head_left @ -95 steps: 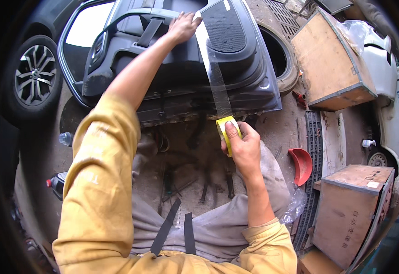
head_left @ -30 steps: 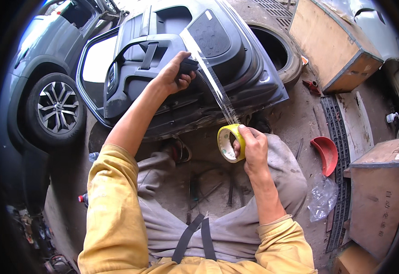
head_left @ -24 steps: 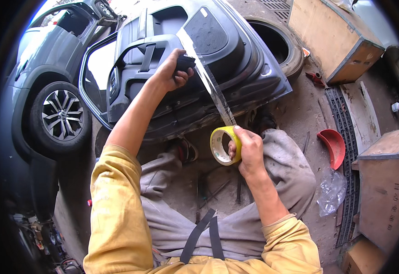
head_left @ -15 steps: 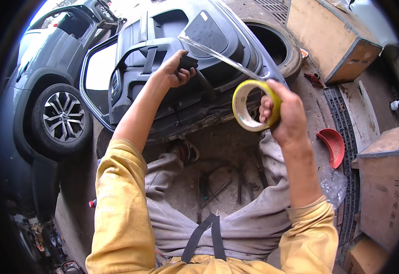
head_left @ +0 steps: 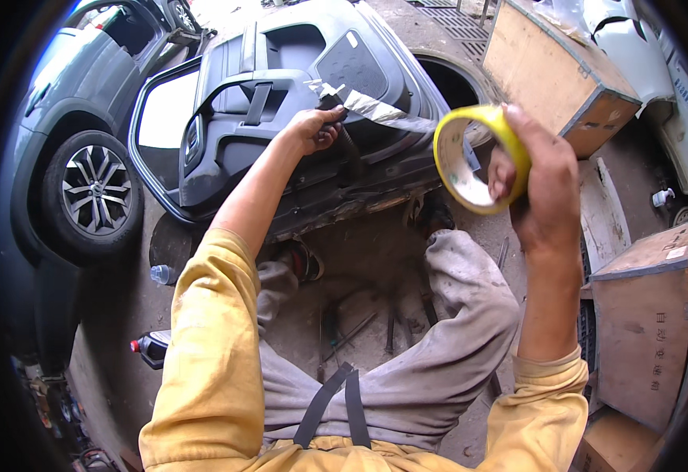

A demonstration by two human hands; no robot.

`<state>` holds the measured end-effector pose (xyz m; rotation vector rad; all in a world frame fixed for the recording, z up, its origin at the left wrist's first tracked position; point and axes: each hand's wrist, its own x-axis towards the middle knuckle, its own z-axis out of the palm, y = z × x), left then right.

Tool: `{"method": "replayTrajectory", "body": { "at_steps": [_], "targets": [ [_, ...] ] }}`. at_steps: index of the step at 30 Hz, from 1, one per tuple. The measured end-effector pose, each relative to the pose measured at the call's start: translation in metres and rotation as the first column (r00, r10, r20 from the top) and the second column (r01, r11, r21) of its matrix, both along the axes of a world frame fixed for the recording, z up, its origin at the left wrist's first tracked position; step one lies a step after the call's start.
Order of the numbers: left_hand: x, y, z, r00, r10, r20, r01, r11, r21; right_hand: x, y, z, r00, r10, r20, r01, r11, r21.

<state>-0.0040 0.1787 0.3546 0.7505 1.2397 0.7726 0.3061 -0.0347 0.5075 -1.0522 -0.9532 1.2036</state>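
Note:
My left hand (head_left: 318, 130) is closed on a black wiring connector (head_left: 331, 103), held over the lower edge of a dark car door (head_left: 230, 149) that lies inner side up. A dark corrugated tube (head_left: 349, 149) runs down from beside that hand. In my raised right hand (head_left: 547, 181) is a roll of clear yellowish tape (head_left: 460, 179), with fingers through its core and the thumb on its outer rim. A drawn-out strip of tape (head_left: 387, 112) stretches between the roll and the connector. Its free end sticks out around the connector.
A grey car with its wheel (head_left: 98, 193) stands at left. On the right are wooden crates (head_left: 647, 330) and a light-coloured vehicle part (head_left: 635, 63). Several tools (head_left: 391, 330) lie between my legs. A dark bottle (head_left: 153, 346) lies at left; a tire (head_left: 458, 75) is behind the door.
My right hand has moved right with the roll, and the strip now looks wider and faces up. The tape end now shows at the connector. My right knee has shifted, and the view has turned slightly.

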Motion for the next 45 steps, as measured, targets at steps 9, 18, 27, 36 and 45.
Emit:
{"method": "replayTrajectory", "body": {
  "at_steps": [9, 18, 27, 36, 45],
  "targets": [
    [0.011, -0.021, 0.013, 0.999, 0.037, -0.034, -0.036, 0.999, 0.039, 0.022, -0.045, -0.040, 0.998, 0.053, 0.027, -0.052, 0.998, -0.027],
    [-0.001, -0.043, 0.027, 0.906, -0.181, -0.382, 0.237, 0.966, 0.103, 0.011, -0.050, 0.007, 0.984, 0.006, 0.178, -0.030, 0.991, 0.134],
    [0.009, -0.114, 0.013, 0.856, -0.444, -0.264, 0.516, 0.713, 0.474, -0.008, -0.082, 0.059, 0.982, -0.018, 0.190, -0.019, 0.981, 0.191],
    [0.016, -0.279, 0.057, 0.367, -0.264, 0.892, -0.005, 0.958, 0.286, -0.028, -0.199, 0.119, 0.971, -0.030, 0.238, -0.014, 0.984, 0.180],
    [-0.063, -0.353, 0.070, 0.924, 0.381, 0.039, -0.325, 0.726, 0.606, -0.066, -0.337, 0.114, 0.988, 0.135, 0.079, -0.155, 0.917, 0.367]
  ]
}}
